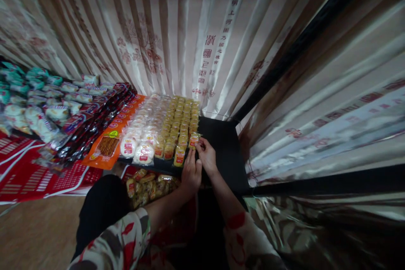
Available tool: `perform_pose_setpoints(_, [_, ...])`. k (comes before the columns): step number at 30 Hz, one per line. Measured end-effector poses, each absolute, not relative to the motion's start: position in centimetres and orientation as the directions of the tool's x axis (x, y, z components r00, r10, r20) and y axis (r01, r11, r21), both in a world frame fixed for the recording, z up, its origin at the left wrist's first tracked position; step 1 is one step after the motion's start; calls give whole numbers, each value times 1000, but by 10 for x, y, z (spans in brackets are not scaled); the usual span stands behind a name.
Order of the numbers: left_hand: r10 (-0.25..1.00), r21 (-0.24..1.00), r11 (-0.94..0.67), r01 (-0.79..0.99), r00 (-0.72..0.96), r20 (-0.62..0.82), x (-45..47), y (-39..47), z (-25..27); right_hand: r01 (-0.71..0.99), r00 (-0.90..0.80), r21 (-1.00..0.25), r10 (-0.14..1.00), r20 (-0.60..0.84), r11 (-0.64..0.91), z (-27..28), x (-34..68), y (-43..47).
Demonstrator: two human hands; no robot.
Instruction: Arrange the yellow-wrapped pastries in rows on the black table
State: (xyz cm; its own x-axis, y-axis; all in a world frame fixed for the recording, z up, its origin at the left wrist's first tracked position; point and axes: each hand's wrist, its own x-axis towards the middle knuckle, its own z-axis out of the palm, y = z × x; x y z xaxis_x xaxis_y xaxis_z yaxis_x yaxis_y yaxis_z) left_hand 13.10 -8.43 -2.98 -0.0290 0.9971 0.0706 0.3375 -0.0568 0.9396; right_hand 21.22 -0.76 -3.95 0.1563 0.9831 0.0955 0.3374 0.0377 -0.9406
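Note:
My right hand (206, 158) pinches the edge of a small wrapped biscuit packet (194, 139) with a red and yellow label, at the near end of the rightmost row. Just below it, my left hand (191, 173) has its fingers stretched out, the tips at the packet's lower end and the thumb apart. Left of my fingers lies another yellow biscuit packet (179, 157). Behind it, several rows of yellow packets (180, 120) stand close together on a black board (223, 152). White round cracker packets (144, 152) sit beside them.
An orange pretzel-stick bag (109, 145), dark shiny packets (91, 122) and white-wrapped snacks (57, 112) lie to the left. Beneath the board's front edge is a heap of yellow packets (152, 187). Red baskets (19, 168) stand at left. A curtain (177, 29) and a dark pole (284, 59) rise behind.

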Motion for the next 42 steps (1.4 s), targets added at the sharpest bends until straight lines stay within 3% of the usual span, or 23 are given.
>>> perform_pose_setpoints(11, [998,964,0,265,-56,16,132,-68,-38,349,149,-931,975,166,106,-48,204,1])
perform_pose_setpoints(18, [999,979,21,205,-53,-10,134,-66,-39,444,134,-890,974,182,105,-43,202,2])
perform_pose_setpoints(36, [992,979,4,206,-123,22,138,-66,-47,216,150,-969,977,151,116,-63,202,1])
perform_pose_setpoints(42, [983,956,-92,278,-126,131,130,-80,-41,240,261,-966,952,158,94,-44,195,-17])
